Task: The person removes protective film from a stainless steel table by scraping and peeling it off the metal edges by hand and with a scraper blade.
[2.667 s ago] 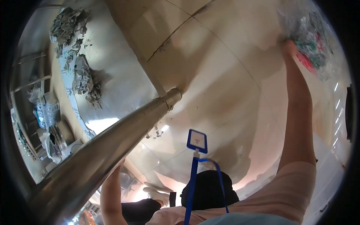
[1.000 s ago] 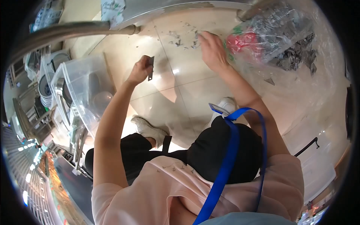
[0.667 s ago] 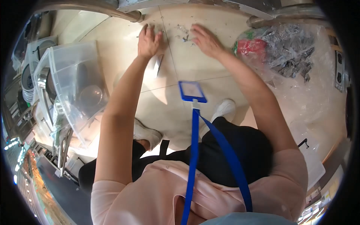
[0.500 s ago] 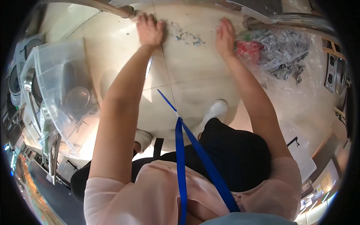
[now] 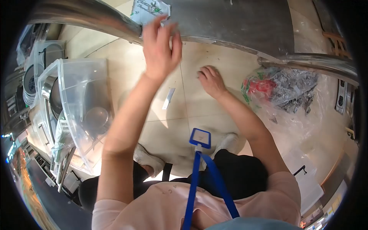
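silvery and thin, a strip (image 5: 168, 98) lies at a slant on the pale tiled floor (image 5: 128, 76), just beside a tile seam, with neither hand touching it. the left hand (image 5: 161, 51) is beyond the strip, raised above the floor, its fingers spread and a little blurred; nothing shows in its grasp. behind those fingers, farther beyond the strip, a printed sheet (image 5: 147, 9) lies at the edge of a grey metal panel (image 5: 230, 23). the right hand (image 5: 212, 82) is to the right of the strip and a bit beyond it, fingers bent in and turned down close to the floor; i cannot tell whether anything is tucked beneath them.

well to the right of the strip, a clear plastic bag (image 5: 283, 101) rests on the floor, grey shreds (image 5: 295, 86) bunched within it, with red and green print on its left part. beyond the bag and the strip, a metal tube (image 5: 322, 63) runs out from the panel on the right, and a thicker one (image 5: 88, 17) on the left. left of the strip stands a see-through plastic box (image 5: 84, 82). on the near side of the strip, a blue-framed badge (image 5: 200, 138) hangs from a blue lanyard (image 5: 193, 176), between two light shoes (image 5: 147, 159).
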`<act>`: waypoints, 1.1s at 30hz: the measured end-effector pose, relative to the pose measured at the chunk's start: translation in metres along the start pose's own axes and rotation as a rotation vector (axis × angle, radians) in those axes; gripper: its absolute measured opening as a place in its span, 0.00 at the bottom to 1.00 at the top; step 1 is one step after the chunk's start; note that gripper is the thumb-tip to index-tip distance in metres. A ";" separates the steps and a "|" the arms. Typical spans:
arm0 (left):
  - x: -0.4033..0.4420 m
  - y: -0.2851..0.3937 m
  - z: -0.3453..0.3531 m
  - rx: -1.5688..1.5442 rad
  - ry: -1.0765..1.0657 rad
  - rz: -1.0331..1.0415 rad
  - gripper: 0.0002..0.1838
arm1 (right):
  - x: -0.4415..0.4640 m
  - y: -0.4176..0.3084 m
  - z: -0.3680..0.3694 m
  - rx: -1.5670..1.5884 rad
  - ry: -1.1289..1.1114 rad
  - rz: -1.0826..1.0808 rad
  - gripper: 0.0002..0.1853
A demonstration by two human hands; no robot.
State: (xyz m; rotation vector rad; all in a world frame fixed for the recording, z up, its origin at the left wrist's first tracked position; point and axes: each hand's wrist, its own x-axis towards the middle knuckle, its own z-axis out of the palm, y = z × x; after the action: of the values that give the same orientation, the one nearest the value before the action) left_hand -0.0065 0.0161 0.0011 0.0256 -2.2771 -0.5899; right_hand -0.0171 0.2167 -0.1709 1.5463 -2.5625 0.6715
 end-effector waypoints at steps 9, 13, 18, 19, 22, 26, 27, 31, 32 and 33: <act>0.053 -0.014 0.012 0.038 -0.176 -0.135 0.12 | -0.017 0.023 -0.003 -0.053 -0.127 0.377 0.05; 0.024 0.003 0.013 -0.153 -0.174 -0.216 0.11 | -0.040 0.021 -0.068 1.323 0.076 1.091 0.06; -0.040 0.031 0.038 -0.249 -0.217 -0.058 0.09 | -0.098 0.059 -0.230 1.348 0.705 1.128 0.07; -0.058 0.039 0.045 -0.305 -0.308 -0.039 0.11 | -0.093 0.057 -0.262 0.924 0.857 1.144 0.05; -0.105 0.066 0.075 -0.245 -0.598 0.109 0.15 | -0.127 0.112 -0.307 -0.052 1.030 0.872 0.07; -0.157 0.082 0.113 -0.016 -0.729 0.271 0.20 | -0.196 0.196 -0.322 -0.715 0.314 0.627 0.12; -0.169 0.079 0.120 -0.061 -0.757 0.227 0.19 | -0.222 0.207 -0.317 -0.714 0.061 0.699 0.12; -0.166 0.084 0.121 0.098 -0.993 0.198 0.16 | -0.205 0.185 -0.324 -0.592 0.223 0.957 0.08; -0.161 0.093 0.119 0.032 -1.005 0.060 0.16 | -0.197 0.175 -0.328 -0.535 0.216 1.088 0.07; -0.158 0.099 0.121 -0.063 -0.918 0.072 0.16 | -0.200 0.180 -0.322 -0.556 0.257 0.933 0.06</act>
State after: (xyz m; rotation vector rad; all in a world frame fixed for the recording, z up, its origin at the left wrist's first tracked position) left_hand 0.0374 0.1847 -0.1372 -0.4402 -3.1134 -0.7291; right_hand -0.1247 0.5826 0.0037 0.0608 -2.7977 0.1226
